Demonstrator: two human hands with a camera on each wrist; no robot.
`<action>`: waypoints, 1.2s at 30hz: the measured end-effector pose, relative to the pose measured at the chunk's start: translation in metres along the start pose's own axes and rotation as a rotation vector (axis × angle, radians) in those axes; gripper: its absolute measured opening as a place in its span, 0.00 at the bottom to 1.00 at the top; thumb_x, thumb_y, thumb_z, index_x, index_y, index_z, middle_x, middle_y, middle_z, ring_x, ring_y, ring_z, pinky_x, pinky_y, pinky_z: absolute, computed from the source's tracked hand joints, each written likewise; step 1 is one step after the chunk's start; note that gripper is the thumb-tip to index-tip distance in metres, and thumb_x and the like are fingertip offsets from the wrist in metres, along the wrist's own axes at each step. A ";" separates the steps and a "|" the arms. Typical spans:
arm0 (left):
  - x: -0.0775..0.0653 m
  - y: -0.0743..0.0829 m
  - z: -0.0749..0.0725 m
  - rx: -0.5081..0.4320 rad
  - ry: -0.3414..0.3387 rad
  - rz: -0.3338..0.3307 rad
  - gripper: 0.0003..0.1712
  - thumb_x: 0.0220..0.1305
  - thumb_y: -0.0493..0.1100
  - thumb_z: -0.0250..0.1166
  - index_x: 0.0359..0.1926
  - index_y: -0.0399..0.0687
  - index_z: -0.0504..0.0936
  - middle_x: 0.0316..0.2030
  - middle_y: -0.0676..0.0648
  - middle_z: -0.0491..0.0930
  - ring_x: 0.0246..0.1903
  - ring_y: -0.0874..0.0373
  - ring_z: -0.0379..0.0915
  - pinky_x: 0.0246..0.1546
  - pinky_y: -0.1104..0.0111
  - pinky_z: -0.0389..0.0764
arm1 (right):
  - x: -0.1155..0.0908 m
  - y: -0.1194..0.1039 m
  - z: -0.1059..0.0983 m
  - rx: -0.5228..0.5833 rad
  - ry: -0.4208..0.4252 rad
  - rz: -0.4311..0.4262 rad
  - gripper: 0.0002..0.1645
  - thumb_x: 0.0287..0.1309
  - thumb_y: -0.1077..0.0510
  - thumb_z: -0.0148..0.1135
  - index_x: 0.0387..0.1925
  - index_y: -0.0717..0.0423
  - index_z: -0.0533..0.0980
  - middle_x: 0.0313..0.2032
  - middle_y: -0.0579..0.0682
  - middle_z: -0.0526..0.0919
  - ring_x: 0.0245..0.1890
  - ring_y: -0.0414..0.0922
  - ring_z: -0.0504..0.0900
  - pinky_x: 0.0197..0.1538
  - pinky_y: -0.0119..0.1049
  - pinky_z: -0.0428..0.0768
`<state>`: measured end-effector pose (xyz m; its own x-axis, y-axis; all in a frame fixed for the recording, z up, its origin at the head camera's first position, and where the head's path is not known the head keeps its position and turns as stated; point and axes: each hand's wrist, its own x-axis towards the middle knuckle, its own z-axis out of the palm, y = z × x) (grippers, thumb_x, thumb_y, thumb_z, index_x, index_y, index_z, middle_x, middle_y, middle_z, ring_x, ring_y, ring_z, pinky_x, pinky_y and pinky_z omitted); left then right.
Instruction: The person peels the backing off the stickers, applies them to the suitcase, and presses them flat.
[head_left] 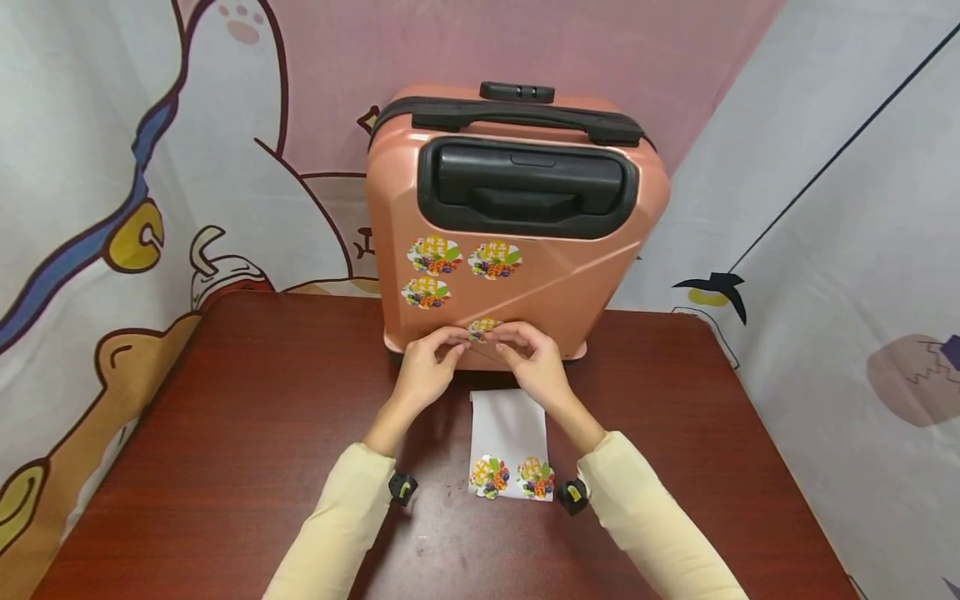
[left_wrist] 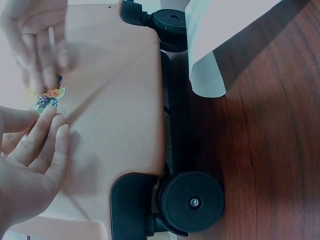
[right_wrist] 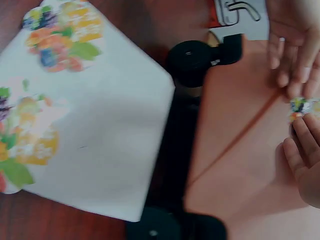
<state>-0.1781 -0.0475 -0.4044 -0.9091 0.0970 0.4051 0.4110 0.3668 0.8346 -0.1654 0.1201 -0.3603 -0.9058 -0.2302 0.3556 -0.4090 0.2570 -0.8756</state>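
Note:
A pink-orange suitcase [head_left: 577,258] stands upright on the table. Against its lower front a fruit-print sticker [head_left: 480,332] is held between both hands. My left hand [head_left: 426,367] pinches the sticker's left edge with thumb and fingers. From the other side, my right hand [head_left: 537,367] pinches the right edge. In the right wrist view the sticker [right_wrist: 300,106] is partly hidden by fingertips. How much of it touches the shell I cannot tell. Several like stickers [head_left: 435,256] are on the suitcase above, to the left.
A white backing sheet [head_left: 510,417] with two fruit stickers [head_left: 489,477] at its near end lies on the brown table [head_left: 285,433] between the forearms. Its far end curls up near the suitcase's black wheels [left_wrist: 192,202]. A printed cloth [head_left: 585,42] hangs behind.

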 end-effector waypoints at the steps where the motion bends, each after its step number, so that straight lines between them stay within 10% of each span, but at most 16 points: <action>1: 0.000 0.000 0.000 0.000 -0.001 -0.001 0.09 0.58 0.29 0.59 0.39 0.39 0.81 0.32 0.45 0.83 0.34 0.57 0.78 0.32 0.66 0.78 | -0.001 0.002 0.000 -0.005 0.000 0.010 0.10 0.52 0.77 0.55 0.39 0.75 0.73 0.38 0.68 0.79 0.43 0.60 0.78 0.45 0.47 0.76; 36: -0.001 0.001 0.000 0.007 0.006 0.014 0.09 0.57 0.29 0.60 0.39 0.39 0.81 0.32 0.46 0.83 0.34 0.56 0.78 0.31 0.67 0.78 | -0.001 -0.001 -0.016 0.028 0.053 -0.002 0.10 0.53 0.77 0.55 0.39 0.75 0.73 0.38 0.68 0.80 0.43 0.61 0.78 0.47 0.24 0.69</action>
<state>-0.1764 -0.0472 -0.4040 -0.9027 0.0972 0.4191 0.4235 0.3720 0.8260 -0.1657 0.1346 -0.3545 -0.9098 -0.1808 0.3736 -0.4085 0.2303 -0.8833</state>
